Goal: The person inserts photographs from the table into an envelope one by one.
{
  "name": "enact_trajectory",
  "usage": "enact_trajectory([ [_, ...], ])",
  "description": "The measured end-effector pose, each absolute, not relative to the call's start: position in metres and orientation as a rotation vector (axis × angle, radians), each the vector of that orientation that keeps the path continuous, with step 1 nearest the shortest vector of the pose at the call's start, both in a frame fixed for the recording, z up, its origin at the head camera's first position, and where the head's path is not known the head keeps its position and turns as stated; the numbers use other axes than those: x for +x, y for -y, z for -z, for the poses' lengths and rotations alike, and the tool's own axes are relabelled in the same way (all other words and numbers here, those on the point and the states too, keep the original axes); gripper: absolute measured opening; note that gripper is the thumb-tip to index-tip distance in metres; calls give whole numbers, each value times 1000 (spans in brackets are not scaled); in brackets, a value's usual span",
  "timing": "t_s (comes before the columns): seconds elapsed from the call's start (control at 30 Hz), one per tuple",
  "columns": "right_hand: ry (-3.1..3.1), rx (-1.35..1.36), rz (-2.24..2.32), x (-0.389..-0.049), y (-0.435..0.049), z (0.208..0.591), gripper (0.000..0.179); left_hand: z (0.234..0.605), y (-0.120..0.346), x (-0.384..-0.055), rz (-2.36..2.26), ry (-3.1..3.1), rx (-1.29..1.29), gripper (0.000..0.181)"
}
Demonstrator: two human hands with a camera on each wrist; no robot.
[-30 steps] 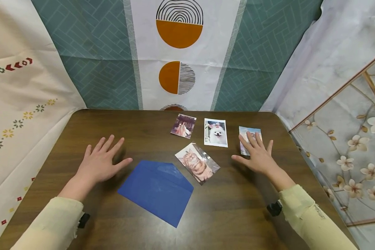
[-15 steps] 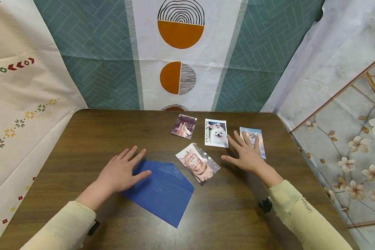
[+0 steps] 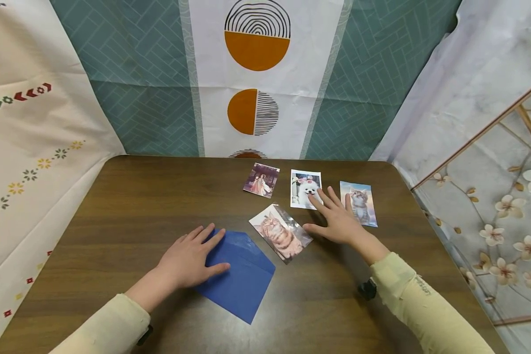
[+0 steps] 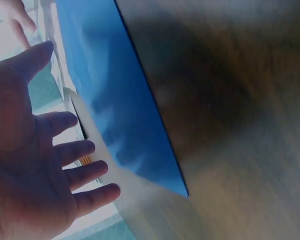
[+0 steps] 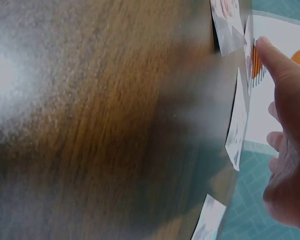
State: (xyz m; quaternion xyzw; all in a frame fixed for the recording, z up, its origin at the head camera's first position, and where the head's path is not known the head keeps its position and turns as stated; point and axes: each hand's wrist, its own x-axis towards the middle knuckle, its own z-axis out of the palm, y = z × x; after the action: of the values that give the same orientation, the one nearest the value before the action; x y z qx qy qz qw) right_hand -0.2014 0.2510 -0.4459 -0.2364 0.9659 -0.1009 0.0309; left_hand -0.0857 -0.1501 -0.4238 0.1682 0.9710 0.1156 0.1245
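A blue envelope (image 3: 243, 278) lies on the table left of the middle, its flap end toward the upper right. Over its left part hovers my left hand (image 3: 193, 258), fingers spread and holding nothing; the left wrist view shows the palm (image 4: 20, 165) raised above the envelope (image 4: 125, 115). My right hand (image 3: 341, 221) is held above the table with fingers spread, its fingertips overlapping the white dog photo (image 3: 302, 191). Beside its thumb lies an orange cat photo (image 3: 279, 231), and right of the hand a kitten photo (image 3: 360, 204).
A small photo of a figure in a pink dress (image 3: 261, 180) lies near the back of the brown wooden table (image 3: 128, 206). A patterned cloth (image 3: 150, 98) hangs right behind the table, with more cloths (image 3: 482, 196) at both sides.
My left hand has moved right, from beside the envelope to over it. The right hand has shifted left from the kitten photo toward the dog photo. The photos and envelope stay put.
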Motion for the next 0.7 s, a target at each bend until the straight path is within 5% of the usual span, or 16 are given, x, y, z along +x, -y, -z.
enact_trajectory([
  [0.7,-2934,-850,317,-201,-235,447,91,439,160,-94,-327,-2812,651,91],
])
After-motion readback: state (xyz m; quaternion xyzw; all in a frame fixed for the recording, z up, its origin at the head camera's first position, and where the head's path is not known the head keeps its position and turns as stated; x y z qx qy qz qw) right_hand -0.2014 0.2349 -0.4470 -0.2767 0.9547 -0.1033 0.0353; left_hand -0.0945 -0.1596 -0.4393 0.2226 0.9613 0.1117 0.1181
